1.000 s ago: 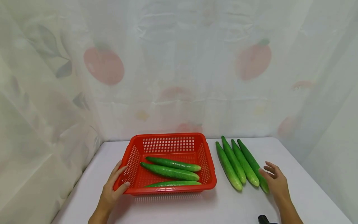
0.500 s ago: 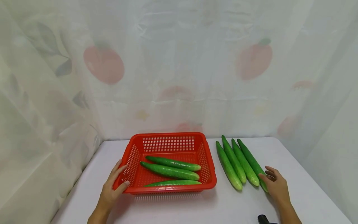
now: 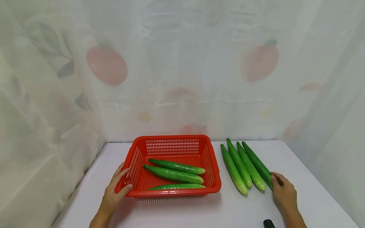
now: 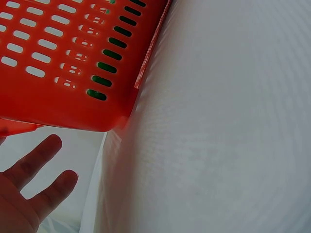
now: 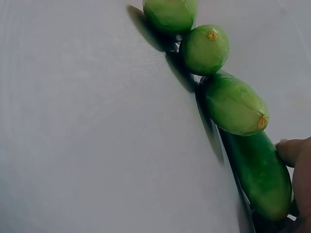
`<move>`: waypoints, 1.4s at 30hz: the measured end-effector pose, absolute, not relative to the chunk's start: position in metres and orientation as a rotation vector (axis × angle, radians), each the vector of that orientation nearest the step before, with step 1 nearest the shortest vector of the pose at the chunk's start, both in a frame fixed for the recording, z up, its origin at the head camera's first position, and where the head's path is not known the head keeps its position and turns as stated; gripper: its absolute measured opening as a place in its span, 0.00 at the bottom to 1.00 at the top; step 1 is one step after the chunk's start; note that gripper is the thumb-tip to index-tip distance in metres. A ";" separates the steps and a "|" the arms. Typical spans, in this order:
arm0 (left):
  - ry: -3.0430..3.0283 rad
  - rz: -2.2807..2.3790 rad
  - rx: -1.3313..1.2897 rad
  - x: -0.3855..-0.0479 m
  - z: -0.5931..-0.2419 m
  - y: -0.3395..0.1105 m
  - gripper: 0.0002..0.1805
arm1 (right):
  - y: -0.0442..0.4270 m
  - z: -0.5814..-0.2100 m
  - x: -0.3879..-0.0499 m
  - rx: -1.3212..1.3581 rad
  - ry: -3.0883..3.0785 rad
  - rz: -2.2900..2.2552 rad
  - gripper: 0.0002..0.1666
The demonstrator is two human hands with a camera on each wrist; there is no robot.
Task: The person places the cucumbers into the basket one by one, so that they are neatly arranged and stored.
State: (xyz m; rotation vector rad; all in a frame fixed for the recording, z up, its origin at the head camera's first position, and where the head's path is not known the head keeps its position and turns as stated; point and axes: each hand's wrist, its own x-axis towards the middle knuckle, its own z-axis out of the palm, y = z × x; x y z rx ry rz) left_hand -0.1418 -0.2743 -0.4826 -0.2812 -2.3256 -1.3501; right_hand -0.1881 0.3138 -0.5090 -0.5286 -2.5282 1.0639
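My left hand touches the front left corner of a red plastic basket, its fingers spread over the rim. In the left wrist view two straight fingers show below the slotted basket wall. Inside the basket lie three green cucumbers. To the right, several more cucumbers lie side by side on the table. My right hand grips the near end of the rightmost cucumber, and hides that end in the head view. The right wrist view shows this cucumber beside my thumb.
A white cloth covers the table. Near its front edge lies a black object, partly out of view. A pale curtain with fruit prints hangs behind and along the left side.
My right hand has moved down toward the near end of the rightmost cucumber and closed its fingers round it. The left hand and basket have stayed in place.
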 end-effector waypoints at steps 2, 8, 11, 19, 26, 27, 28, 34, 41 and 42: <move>-2.335 -1.349 -0.271 -0.142 -0.482 -0.274 0.28 | 0.314 -0.509 -0.187 -0.503 -2.536 1.046 0.23; -2.359 -1.372 -0.232 -0.142 -0.482 -0.275 0.28 | 0.313 -0.508 -0.185 -0.411 -2.572 0.986 0.28; -2.355 -1.373 -0.238 -0.142 -0.483 -0.275 0.28 | 0.314 -0.508 -0.185 -0.398 -2.603 0.960 0.30; -2.330 -1.353 -0.278 -0.142 -0.483 -0.275 0.29 | 0.316 -0.504 -0.185 -0.537 -2.500 1.033 0.29; -2.326 -1.358 -0.285 -0.142 -0.483 -0.275 0.29 | 0.314 -0.501 -0.182 -0.576 -2.343 1.139 0.28; -2.327 -1.359 -0.286 -0.142 -0.483 -0.275 0.29 | 0.314 -0.500 -0.181 -0.576 -2.329 1.148 0.28; -2.328 -1.357 -0.288 -0.142 -0.483 -0.275 0.29 | 0.313 -0.499 -0.181 -0.574 -2.316 1.154 0.28; -2.333 -1.347 -0.291 -0.142 -0.482 -0.275 0.28 | 0.310 -0.495 -0.181 -0.518 -2.225 1.185 0.27; -2.329 -1.361 -0.277 -0.142 -0.483 -0.275 0.28 | 0.306 -0.481 -0.182 -0.480 -2.194 1.285 0.28; -2.321 -1.361 -0.289 -0.143 -0.483 -0.274 0.28 | 0.305 -0.479 -0.181 -0.469 -2.190 1.304 0.27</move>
